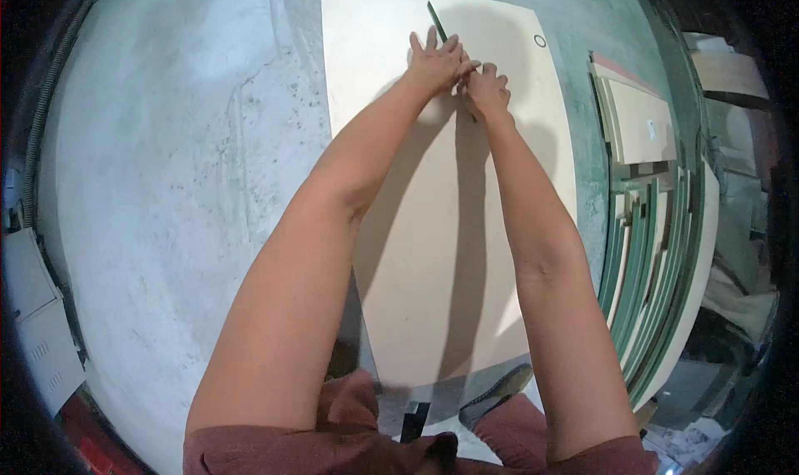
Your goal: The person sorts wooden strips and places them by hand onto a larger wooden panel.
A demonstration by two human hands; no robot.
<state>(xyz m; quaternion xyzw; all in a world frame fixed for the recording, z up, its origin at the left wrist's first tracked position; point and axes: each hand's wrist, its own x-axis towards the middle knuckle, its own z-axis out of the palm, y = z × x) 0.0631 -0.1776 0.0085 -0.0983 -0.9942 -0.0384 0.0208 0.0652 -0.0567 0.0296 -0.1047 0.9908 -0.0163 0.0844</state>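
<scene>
A large cream board (424, 308) lies flat on the floor. Across its upper part runs a thin dark green strip (436, 19), its far end showing beyond my fingers. My left hand (434, 65) presses on the strip with its fingers spread. Close beside it on the right, my right hand (487, 92) has its fingers curled near the strip's lower part; what they hold, if anything, is hidden. A small dark ring (539, 40) shows near the board's upper right corner.
On the right, cream panels (641, 124) and several green-edged strips (637, 267) are stacked. At the far left are grey metal boxes (42, 333) and a dark corrugated hose (43, 100). A shoe (497, 394) shows at the board's near edge.
</scene>
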